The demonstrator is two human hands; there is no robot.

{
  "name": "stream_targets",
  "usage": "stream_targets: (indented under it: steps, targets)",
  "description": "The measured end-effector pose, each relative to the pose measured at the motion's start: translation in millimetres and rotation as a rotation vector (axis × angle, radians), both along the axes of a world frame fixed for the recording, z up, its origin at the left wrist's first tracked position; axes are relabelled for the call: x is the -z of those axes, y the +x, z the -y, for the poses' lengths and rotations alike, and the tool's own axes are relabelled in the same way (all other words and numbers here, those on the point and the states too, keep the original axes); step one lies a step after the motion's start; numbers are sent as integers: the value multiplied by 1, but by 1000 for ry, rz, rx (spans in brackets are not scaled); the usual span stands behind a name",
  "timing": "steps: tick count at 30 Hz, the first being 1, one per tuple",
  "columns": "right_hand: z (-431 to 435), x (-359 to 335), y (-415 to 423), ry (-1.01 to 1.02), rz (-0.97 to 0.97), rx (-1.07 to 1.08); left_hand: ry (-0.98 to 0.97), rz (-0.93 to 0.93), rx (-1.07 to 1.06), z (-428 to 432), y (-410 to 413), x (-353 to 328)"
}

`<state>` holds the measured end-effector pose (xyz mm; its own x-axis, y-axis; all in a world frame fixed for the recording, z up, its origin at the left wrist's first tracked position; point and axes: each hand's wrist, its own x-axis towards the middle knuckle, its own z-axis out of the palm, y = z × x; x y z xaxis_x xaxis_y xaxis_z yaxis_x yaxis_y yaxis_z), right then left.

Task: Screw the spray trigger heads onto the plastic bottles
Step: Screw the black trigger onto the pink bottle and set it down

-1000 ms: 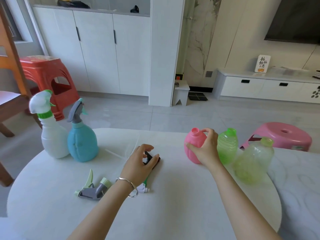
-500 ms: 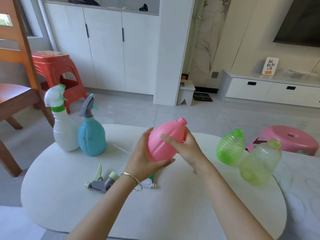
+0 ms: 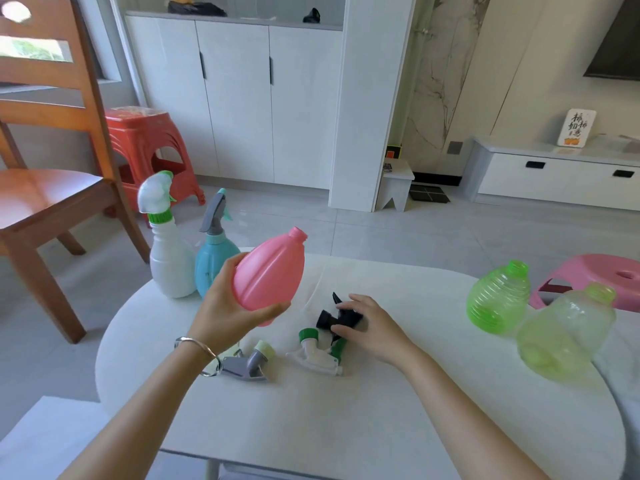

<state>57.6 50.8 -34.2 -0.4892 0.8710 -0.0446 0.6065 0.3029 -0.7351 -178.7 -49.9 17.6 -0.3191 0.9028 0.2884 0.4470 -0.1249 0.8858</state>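
My left hand (image 3: 221, 308) holds the pink bottle (image 3: 270, 273) above the table, tilted with its open neck up and to the right. On the table just right of it, my right hand (image 3: 370, 325) closes its fingers around a black trigger head (image 3: 334, 318). A white and green trigger head (image 3: 317, 355) and a grey one (image 3: 247, 363) lie loose in front. A white bottle (image 3: 169, 258) and a blue bottle (image 3: 213, 261) stand at the back left with heads fitted. A green ribbed bottle (image 3: 498, 299) and a pale green bottle (image 3: 564, 336) stand headless at the right.
The white oval table (image 3: 311, 427) carries everything. A wooden chair (image 3: 45, 188) and a red stool (image 3: 149, 150) stand to the left, a pink stool (image 3: 595, 278) beyond the table's right end. White cabinets line the far wall.
The pink bottle went from my right hand into my left hand and was lifted. My right hand dropped to the table and took hold of the black trigger head.
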Motion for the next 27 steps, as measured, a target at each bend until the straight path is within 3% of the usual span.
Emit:
stream_targets:
  steps: [7,14,18,22,27]
  targets:
    - [-1,4,-19,119,136,48,-19,-11,-5,9,-14,2]
    - [2,0,-16,153,118,64,-21,-6,10,11,-12,0]
    - [2,-21,1,49,-185,216,-17,-4,6,8,-6,-2]
    - [7,-36,22,-241,-577,404,-2,-4,19,5,6,-3]
    - [10,-46,46,-516,-837,490,-15,-2,24,-1,21,-3]
